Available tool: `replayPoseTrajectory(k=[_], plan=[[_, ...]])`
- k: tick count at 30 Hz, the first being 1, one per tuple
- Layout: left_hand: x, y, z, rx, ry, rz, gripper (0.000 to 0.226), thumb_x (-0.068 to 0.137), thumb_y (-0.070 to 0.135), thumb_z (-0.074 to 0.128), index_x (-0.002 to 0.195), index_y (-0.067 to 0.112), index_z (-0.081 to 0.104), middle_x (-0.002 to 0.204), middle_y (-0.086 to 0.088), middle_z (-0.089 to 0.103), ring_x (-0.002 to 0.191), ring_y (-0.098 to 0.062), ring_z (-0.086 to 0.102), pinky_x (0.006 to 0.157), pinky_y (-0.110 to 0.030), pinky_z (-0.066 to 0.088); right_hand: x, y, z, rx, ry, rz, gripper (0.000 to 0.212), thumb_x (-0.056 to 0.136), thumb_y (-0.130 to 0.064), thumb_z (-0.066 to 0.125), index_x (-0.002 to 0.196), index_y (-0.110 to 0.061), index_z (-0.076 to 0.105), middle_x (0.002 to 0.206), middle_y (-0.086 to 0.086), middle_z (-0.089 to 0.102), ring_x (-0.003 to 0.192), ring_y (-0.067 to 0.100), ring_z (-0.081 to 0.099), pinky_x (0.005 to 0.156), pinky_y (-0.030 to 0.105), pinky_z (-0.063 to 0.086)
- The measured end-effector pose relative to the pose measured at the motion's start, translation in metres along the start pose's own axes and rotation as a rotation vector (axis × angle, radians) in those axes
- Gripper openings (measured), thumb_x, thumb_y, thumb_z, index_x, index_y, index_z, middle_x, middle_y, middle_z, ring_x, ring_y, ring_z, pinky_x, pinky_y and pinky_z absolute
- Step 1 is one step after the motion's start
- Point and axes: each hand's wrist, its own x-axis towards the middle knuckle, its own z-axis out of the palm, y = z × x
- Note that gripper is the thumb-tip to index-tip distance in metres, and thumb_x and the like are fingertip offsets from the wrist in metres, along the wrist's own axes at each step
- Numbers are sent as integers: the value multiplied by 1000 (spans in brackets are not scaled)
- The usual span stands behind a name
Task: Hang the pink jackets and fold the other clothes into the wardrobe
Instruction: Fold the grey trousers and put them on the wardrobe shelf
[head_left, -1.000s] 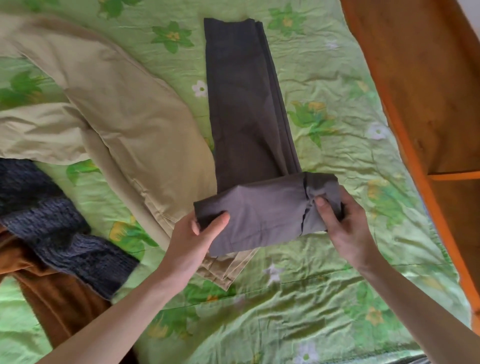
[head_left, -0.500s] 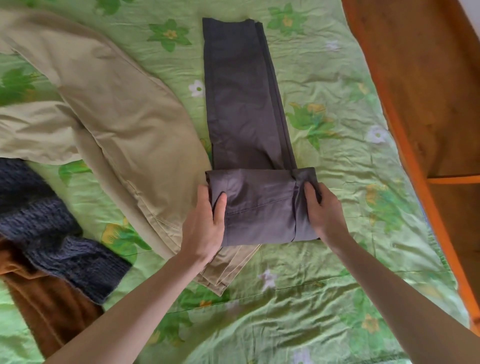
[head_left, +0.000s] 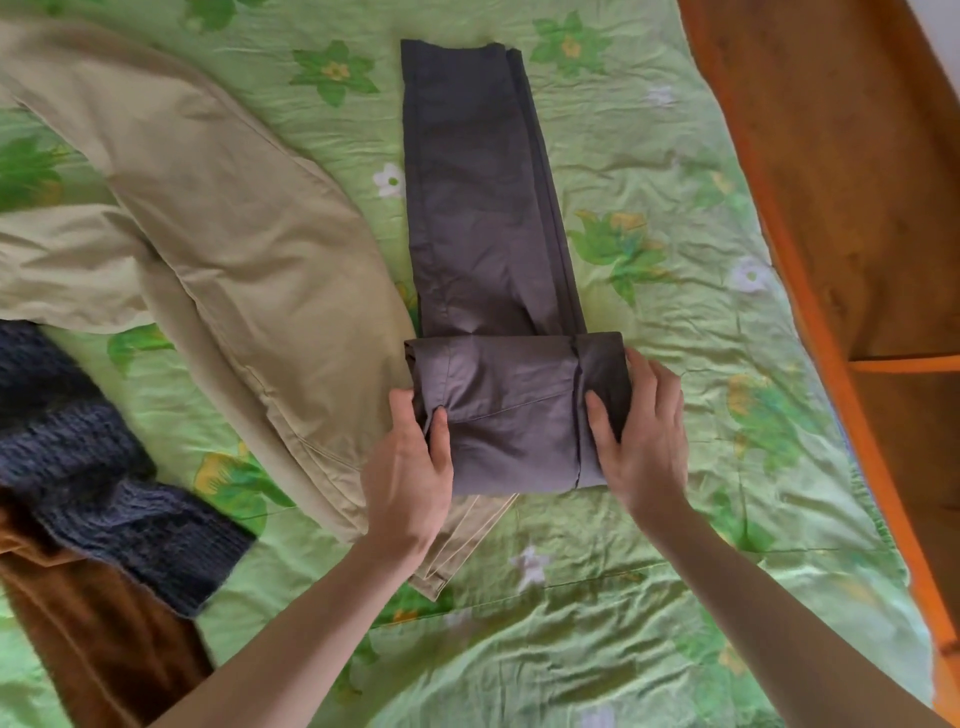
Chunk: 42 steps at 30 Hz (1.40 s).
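Dark grey trousers (head_left: 483, 208) lie lengthwise on the green flowered bedsheet (head_left: 701, 322), their near end turned over into a thick folded block (head_left: 511, 415). My left hand (head_left: 410, 473) grips the block's left edge, thumb on top and fingers under. My right hand (head_left: 644, 436) holds the block's right edge, thumb pressed on the upper layer. The block lies flat on the bed, partly over the hem of beige trousers (head_left: 249, 260).
The beige trousers spread across the left of the bed. A dark blue knitted garment (head_left: 93, 467) and a brown garment (head_left: 98, 639) lie at the left edge. An orange-brown wooden wardrobe (head_left: 857, 208) with a shelf edge stands on the right.
The folded end was lifted and tilted a second ago; now it lies flat and square on the trouser legs, with both hands moved to its side edges.
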Motion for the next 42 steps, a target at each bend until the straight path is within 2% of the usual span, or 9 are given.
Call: replayPoseTrajectory(k=[4,8,12,15,22,28,37,40,42], plan=[[-8,7,4,49,87,-25,21,109,36,46,119,18,40,72,5,62,48,-22,57,45,-31,46,-10,18,2,-148,-70,-444,65,108,-45,44,162,-9,33,169,11,30,157,27,27,124,50,29],[-12,7,8,58,110,18,45,107,28,53,147,12,40,114,-14,59,78,-29,62,65,-43,58,-13,30,6,-168,-295,-507,78,105,-61,40,164,-13,25,173,7,19,161,21,14,126,52,26],[-15,-9,2,427,55,517,61,99,17,52,159,8,42,161,-21,35,146,-37,39,123,-50,31,-7,36,4,-218,-364,-551,99,97,-77,43,166,-13,14,175,8,9,162,23,7,128,51,19],[-12,-24,-10,506,-49,683,72,93,29,49,159,1,38,174,-19,12,162,-35,12,132,-51,8,-4,43,0,-268,-364,-633,110,90,-81,49,166,-10,13,175,12,5,162,27,5,130,48,12],[-5,-31,-18,637,-362,679,103,81,38,65,167,8,17,173,-25,8,160,-43,10,129,-56,20,-18,49,-1,-326,-228,-656,106,79,-44,76,163,-4,25,171,18,21,158,32,22,126,50,27],[-10,0,-15,682,-399,561,103,73,32,87,159,4,39,164,-34,29,149,-55,33,119,-63,36,-22,25,-8,-357,-216,-587,87,81,-23,79,158,-7,40,164,19,37,152,33,37,119,51,40],[-26,10,-42,620,-469,689,81,88,42,69,153,-1,47,151,-29,52,146,-43,46,124,-53,33,-34,15,-65,-299,-299,-627,80,73,-22,82,147,-7,57,149,14,58,141,32,53,118,45,36],[-33,16,-59,570,-553,784,64,91,43,48,140,3,61,133,-17,69,124,-30,66,114,-43,48,-52,22,-90,-287,-393,-667,81,69,-31,87,142,-7,62,145,9,62,140,26,55,117,43,42],[-36,25,-74,475,-659,772,47,90,41,37,118,15,65,106,-2,72,95,-20,69,90,-33,55,-62,27,-106,-245,-449,-680,84,62,-35,90,138,-8,66,137,5,68,130,20,63,114,39,43]])
